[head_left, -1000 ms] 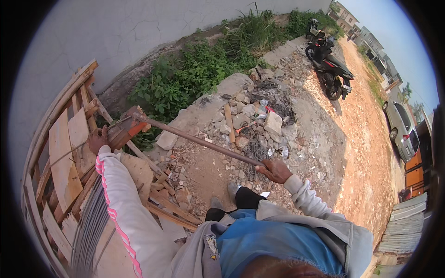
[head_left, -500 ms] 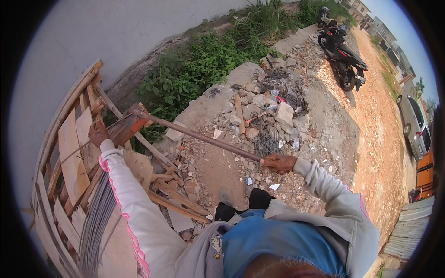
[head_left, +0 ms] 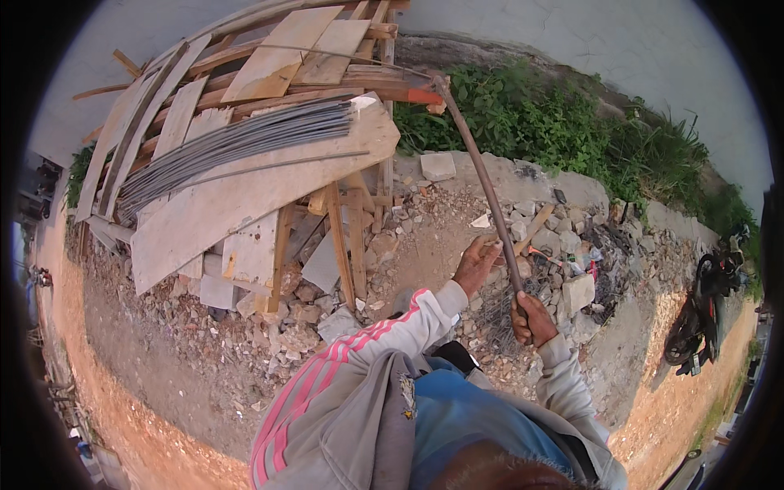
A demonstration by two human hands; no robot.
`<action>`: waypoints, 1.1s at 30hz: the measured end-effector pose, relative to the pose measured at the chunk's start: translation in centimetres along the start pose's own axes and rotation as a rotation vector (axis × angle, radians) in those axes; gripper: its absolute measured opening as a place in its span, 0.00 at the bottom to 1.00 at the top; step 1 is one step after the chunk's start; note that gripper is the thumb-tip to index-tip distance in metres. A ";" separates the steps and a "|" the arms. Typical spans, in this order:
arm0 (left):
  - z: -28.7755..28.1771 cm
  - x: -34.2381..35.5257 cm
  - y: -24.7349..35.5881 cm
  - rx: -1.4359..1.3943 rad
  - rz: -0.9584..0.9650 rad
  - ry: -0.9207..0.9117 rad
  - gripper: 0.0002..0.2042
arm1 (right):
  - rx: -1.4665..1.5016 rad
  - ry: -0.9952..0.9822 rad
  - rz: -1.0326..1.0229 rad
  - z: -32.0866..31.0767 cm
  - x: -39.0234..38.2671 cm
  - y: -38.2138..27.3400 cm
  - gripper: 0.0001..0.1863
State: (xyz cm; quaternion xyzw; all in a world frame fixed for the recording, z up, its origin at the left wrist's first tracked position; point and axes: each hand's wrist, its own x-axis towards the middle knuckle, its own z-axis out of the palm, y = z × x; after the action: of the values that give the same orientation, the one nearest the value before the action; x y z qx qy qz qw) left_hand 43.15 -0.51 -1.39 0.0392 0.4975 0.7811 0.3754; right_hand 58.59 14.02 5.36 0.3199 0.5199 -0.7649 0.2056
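Note:
A long, rusty-brown metal pipe (head_left: 483,175) slants from the plank stack toward me, and my right hand (head_left: 532,318) is wrapped round its near end. My left hand (head_left: 478,265) is just left of the pipe, fingers stretched toward it; whether they touch it I cannot tell. The pipe's far end meets a metal fitting (head_left: 441,84) beside an orange-painted block (head_left: 425,96) at the edge of the stack. A thin steel rod (head_left: 347,55) runs over the boards to that fitting. A bundle of grey steel rods (head_left: 245,147) lies on a wide plywood sheet (head_left: 269,192).
Loose planks (head_left: 184,118) are piled by the grey wall (head_left: 490,20). Green plants (head_left: 543,122) grow along its foot. Rubble (head_left: 563,237), with tangled wire (head_left: 510,322) and a broken block (head_left: 578,292), covers the ground before me. A motorbike (head_left: 698,314) stands at the right.
My view has turned left. My left hand has left the rod by the fitting and come to the pipe, near my right hand. My right hand still grips the pipe's end.

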 end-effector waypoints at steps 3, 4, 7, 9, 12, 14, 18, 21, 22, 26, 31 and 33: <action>2.3 -3.1 -0.6 -0.147 -0.024 -0.062 0.20 | -0.027 0.042 -0.042 1.2 -0.5 0.0 0.20; 2.6 -3.3 -0.5 -0.194 -0.072 -0.037 0.20 | -0.040 0.073 -0.033 1.6 -0.6 0.5 0.21; 2.7 -3.3 0.5 -0.297 -0.171 0.003 0.20 | -0.075 0.151 -0.025 4.2 -0.4 1.7 0.22; 1.7 -3.1 0.7 -0.333 -0.201 -0.005 0.20 | -0.031 0.145 -0.050 6.4 0.0 2.9 0.21; -1.6 -4.3 0.9 -0.351 -0.240 -0.054 0.20 | 0.093 0.138 -0.006 11.2 0.3 4.2 0.20; -4.1 -5.8 3.0 -0.343 -0.302 -0.103 0.20 | 0.256 0.119 0.031 14.5 0.8 5.1 0.16; -9.1 -7.7 6.1 -0.306 -0.358 -0.153 0.20 | 0.427 -0.048 0.141 19.9 2.7 5.6 0.16; -12.2 -8.8 8.3 -0.229 -0.438 -0.131 0.21 | 0.524 -0.145 0.202 22.9 4.7 7.1 0.12; -13.2 -9.1 9.0 -0.207 -0.460 -0.129 0.21 | 0.552 -0.167 0.222 24.3 5.0 6.6 0.11; -17.1 -10.0 12.8 -0.093 -0.474 -0.132 0.21 | 0.583 -0.231 0.260 29.8 6.1 4.9 0.11; -20.8 -10.4 16.4 0.028 -0.517 -0.082 0.21 | 0.556 -0.370 0.192 33.9 9.7 5.9 0.10; -21.2 -10.7 17.9 0.118 -0.508 0.026 0.21 | 0.517 -0.400 0.161 35.5 10.4 5.9 0.10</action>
State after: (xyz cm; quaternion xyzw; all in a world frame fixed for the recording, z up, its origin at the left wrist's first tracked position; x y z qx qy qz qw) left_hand 31.77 -27.09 5.76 -0.0750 0.5406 0.6320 0.5501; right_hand 45.24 -20.92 3.14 0.2452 0.2309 -0.9004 0.2754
